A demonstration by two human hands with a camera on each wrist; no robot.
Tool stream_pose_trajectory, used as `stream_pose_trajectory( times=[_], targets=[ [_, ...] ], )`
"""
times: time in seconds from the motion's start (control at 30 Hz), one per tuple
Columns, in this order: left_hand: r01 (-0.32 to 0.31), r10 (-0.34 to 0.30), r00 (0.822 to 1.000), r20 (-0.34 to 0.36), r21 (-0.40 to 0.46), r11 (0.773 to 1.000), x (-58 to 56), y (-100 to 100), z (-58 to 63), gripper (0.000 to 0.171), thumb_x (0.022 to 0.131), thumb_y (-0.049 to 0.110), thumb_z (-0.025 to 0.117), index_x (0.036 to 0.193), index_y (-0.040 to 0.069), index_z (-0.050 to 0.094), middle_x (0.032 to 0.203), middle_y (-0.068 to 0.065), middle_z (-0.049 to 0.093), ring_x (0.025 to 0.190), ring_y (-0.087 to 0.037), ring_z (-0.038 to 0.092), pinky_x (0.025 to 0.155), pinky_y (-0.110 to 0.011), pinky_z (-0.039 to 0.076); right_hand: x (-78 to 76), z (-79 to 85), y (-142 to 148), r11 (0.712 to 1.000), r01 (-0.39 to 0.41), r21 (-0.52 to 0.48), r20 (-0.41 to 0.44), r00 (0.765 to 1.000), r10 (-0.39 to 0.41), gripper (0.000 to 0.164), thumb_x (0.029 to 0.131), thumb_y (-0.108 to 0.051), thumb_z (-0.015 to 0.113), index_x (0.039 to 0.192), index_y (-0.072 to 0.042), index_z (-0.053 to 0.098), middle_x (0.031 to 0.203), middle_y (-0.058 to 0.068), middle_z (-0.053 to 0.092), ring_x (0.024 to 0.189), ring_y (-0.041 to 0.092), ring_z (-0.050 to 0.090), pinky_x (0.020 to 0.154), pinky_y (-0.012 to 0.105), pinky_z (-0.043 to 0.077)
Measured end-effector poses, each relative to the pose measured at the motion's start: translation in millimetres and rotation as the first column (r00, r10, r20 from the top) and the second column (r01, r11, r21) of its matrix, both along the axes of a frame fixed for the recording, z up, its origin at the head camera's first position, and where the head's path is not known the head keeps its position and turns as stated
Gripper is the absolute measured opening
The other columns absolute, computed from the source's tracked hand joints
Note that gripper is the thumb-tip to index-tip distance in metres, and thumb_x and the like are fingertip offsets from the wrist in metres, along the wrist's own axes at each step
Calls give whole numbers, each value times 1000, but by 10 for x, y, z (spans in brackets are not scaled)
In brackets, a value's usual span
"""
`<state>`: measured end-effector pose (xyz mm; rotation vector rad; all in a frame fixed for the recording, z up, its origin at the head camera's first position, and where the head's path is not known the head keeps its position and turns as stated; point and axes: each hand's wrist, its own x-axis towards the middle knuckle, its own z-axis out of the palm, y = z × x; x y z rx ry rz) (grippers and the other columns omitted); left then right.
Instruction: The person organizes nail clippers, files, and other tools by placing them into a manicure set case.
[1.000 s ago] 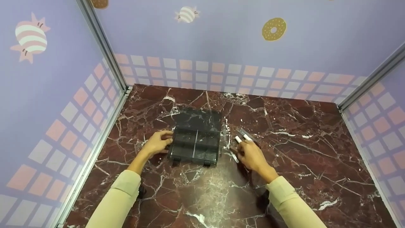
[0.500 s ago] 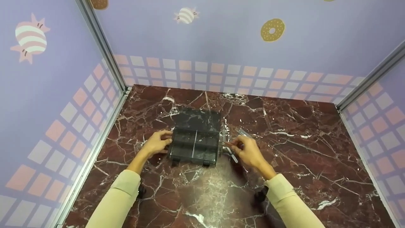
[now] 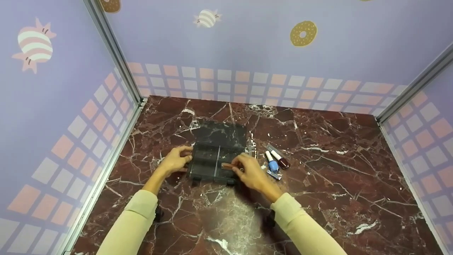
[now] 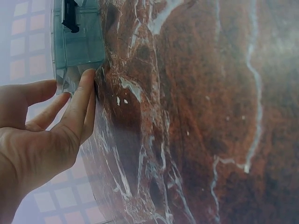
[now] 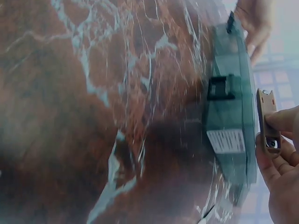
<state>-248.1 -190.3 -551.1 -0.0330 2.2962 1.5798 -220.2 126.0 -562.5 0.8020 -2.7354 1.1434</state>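
Observation:
A dark see-through plastic case (image 3: 205,173) lies on the marbled table with its lid (image 3: 221,132) folded back. A pale divider (image 3: 217,161) splits its inside. My left hand (image 3: 174,161) rests its fingertips against the case's left side; in the left wrist view the fingers (image 4: 77,105) are spread and fairly straight at its end wall. My right hand (image 3: 250,171) pinches a brown nail clipper (image 5: 267,123) between thumb and fingers, over the case's right compartment. Right of the case lie a blue nail polish bottle (image 3: 273,165), a dark red one (image 3: 283,162) and a silver nail clipper (image 3: 274,175).
Above the polish bottles lies a slim translucent strip (image 3: 273,148), and another faint clear strip (image 3: 250,148) is beside the case. Two latches (image 5: 222,87) stick out at the case's front. Patterned walls (image 3: 226,81) enclose the table at the back and sides.
My right hand has carried the brown nail clipper leftward from beside the polish bottles to over the case, uncovering the bottles and the silver clipper. My left hand stays at the case.

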Motion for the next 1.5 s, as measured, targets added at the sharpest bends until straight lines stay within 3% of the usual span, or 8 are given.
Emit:
stream_pose_trajectory(
  times=[0.37,0.57,0.87,1.17,1.5],
  targets=[
    [1,-1,1000,-5,-8,1000,8,-1,-7,47,109,2,54,155,-4,47,146,-31,54,122,-43,62,88,-49,64,14,-76,-153,996,-30,87,-97,995,38,10,94,-4,78,102,-6,72,102,5,67,90,22,67,84,37,61],
    [15,-15,1000,-5,-10,1000,-6,10,11,47,109,1,54,155,-4,46,146,-32,53,122,-45,62,90,-52,63,28,-12,-84,992,-33,123,-115,992,47,17,95,-7,77,110,-4,73,110,8,66,102,25,66,97,40,58],
    [19,-19,1000,23,14,1000,-15,-2,21,48,109,2,53,156,-4,45,149,-31,52,123,-44,61,89,-53,63,14,76,480,999,49,24,-60,997,-47,22,91,-3,82,111,1,73,109,8,68,101,26,68,92,40,60],
    [46,-46,999,8,-11,999,-35,-2,45,48,109,1,52,156,-5,43,149,-33,50,124,-46,60,91,-54,62,66,-141,1086,993,116,-1,-113,987,-116,20,85,-1,87,101,3,74,101,13,69,90,30,72,84,44,63],
    [37,-38,999,21,14,999,-30,6,24,48,109,0,51,156,-5,43,150,-33,49,126,-46,59,93,-56,61,138,-321,1248,985,160,65,-144,978,-149,23,80,-4,91,93,-1,72,91,7,64,81,23,65,74,43,58]
  ],
)
